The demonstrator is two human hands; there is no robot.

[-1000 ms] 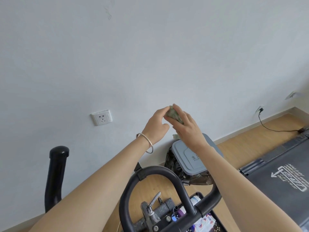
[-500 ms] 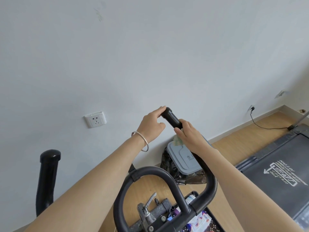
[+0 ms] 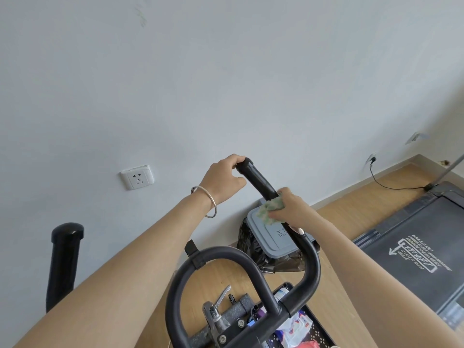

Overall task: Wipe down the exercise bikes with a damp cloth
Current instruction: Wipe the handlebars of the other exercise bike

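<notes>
Your left hand [image 3: 223, 179] is curled over the top end of the bike's right handlebar [image 3: 259, 183]. Its fingers hook over the cap and the thumb tucks in beneath. Your right hand [image 3: 292, 209] grips the same bar lower down, clamped around a crumpled pale green cloth [image 3: 269, 210] pressed against the bar. The cloth bulges out on the left side of your fist. The two hands are near each other, with a bare stretch of black bar between them. A thin metal bracelet [image 3: 210, 205] hangs on your left wrist.

Below your right hand the bar curves down to meet a black loop [image 3: 218, 254] at the middle of the bike, above a grey clamp [image 3: 234, 313] with a silver lever [image 3: 222, 297]. The left handlebar [image 3: 65, 259] stands upright at the far left, untouched.

On the wooden floor [image 3: 339, 212], at the foot of the wall, a bin with a grey lid [image 3: 261, 237] and a black bag [image 3: 251, 252] stands just behind the bar you hold. A black tray [image 3: 322, 331] holding packets [image 3: 293, 327] lies under the front of the bike. A treadmill [image 3: 411, 229] fills the floor's right edge, and a black cable [image 3: 396, 188] runs from the wall to its front corner. A white socket [image 3: 137, 177] sits on the wall left of your left hand.
</notes>
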